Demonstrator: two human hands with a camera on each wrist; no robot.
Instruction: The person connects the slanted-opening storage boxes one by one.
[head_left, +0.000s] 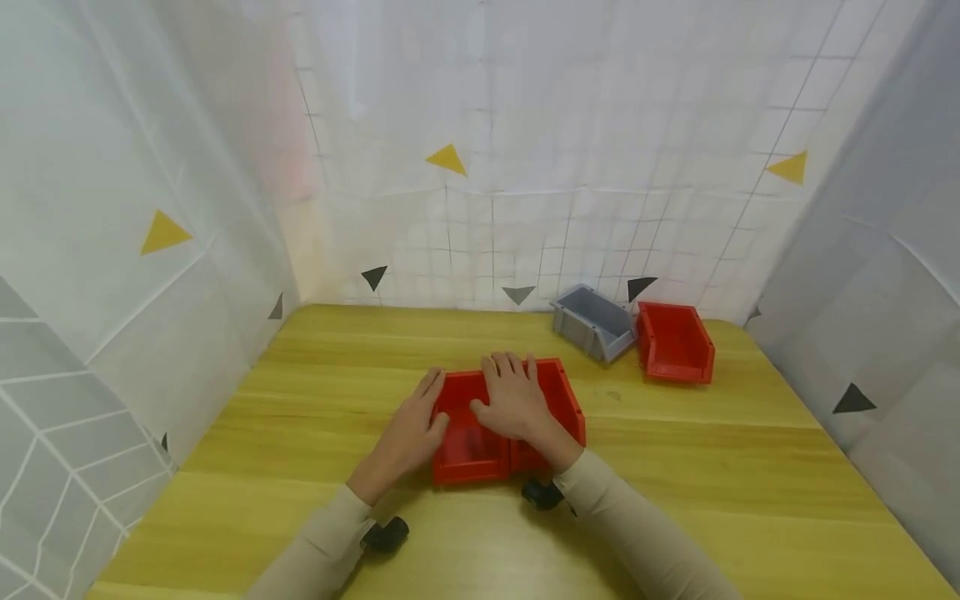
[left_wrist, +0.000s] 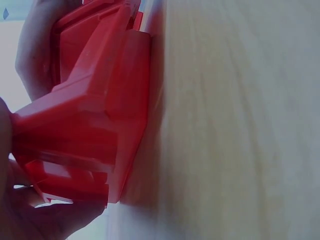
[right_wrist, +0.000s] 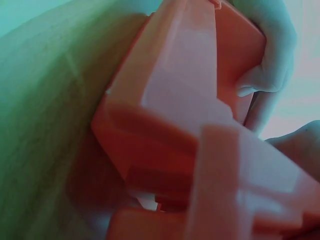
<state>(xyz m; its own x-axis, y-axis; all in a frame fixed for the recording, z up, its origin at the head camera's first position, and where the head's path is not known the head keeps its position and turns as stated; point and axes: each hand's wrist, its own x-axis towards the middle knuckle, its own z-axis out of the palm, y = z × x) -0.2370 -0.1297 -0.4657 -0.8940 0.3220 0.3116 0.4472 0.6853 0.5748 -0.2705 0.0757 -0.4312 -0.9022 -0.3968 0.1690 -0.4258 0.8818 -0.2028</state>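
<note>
Two red plastic storage bins sit side by side on the wooden table in the head view, the left bin point(head_left: 468, 471) against the right bin point(head_left: 558, 385). My left hand point(head_left: 408, 433) grips the left bin by its outer side wall, thumb inside the rim and fingers along the outside. Over the adjoining walls lies my right hand point(head_left: 516, 404), its thumb inside the left bin and its fingers bent at the back rim. In the left wrist view, the fingers point(left_wrist: 65, 217) wrap round the end of the red bin point(left_wrist: 70, 127). The right wrist view shows the left thumb within a bin point(right_wrist: 240, 45).
Behind and to the right stand a grey bin point(head_left: 596, 321), turned at an angle, and another red bin point(head_left: 677, 342) beside it. White sheeting point(head_left: 480, 233) with grid lines and triangles closes off the back and sides of the table point(head_left: 337, 350).
</note>
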